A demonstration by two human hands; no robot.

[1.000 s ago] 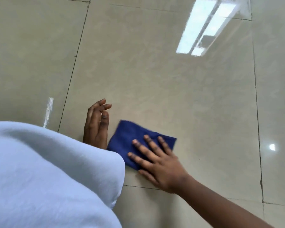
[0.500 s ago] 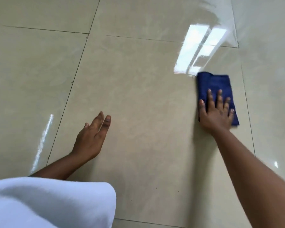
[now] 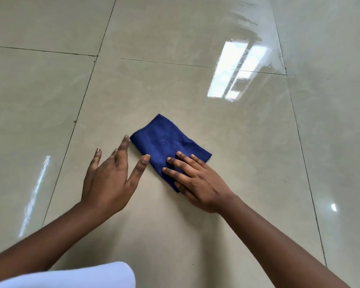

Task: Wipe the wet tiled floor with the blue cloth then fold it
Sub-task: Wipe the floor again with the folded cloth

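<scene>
Blue cloth [image 3: 166, 146] folded into a rectangle, flat on glossy beige tiled floor [image 3: 50, 90], lying diagonally near centre. Right hand [image 3: 195, 179] pressed flat on its near right part, fingers spread, grip released, not clenched. Left hand [image 3: 110, 183] open just beside left edge of cloth, fingertips about touching it. Wet sheen and light reflection [image 3: 235, 73] far right. White fabric [image 3: 75, 277] at bottom left edge.

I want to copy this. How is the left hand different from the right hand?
The right hand lies flat on the blue cloth, pressing it to the floor. The left hand is beside the cloth, only its fingertips at the edge. The left hand's fingers spread wide; the right hand's stay closer together. Both are open, palms down.
</scene>
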